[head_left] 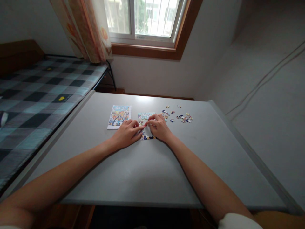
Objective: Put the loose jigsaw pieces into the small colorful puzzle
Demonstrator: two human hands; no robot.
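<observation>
Nearest to the camera, two bare forearms (76,170) are stretched across the near edge of a grey-white surface (133,171), and at the right one a white sleeve (239,221) is seen. Between them, wide room is given from this edge up to a partly assembled jigsaw puzzle (146,115), placed around the middle, rather toward the far edge. Its top and bottom strips are joined, with a gap between; its right side is partly hidden. At its left side the left hand (128,132) is rested, at its right side the right hand (159,126). Each grip is curled, with fingertips brought close to the other hand; whether a piece is pinched by either cannot be told. By the left hand, one corner of a printed picture sheet (119,115) is covered in view. To the right, loose pieces (186,118) are scattered, well apart from the right edge, where ample room is offered. Along the left edge, movement is bordered by a bed (59,81) with checked cover.
</observation>
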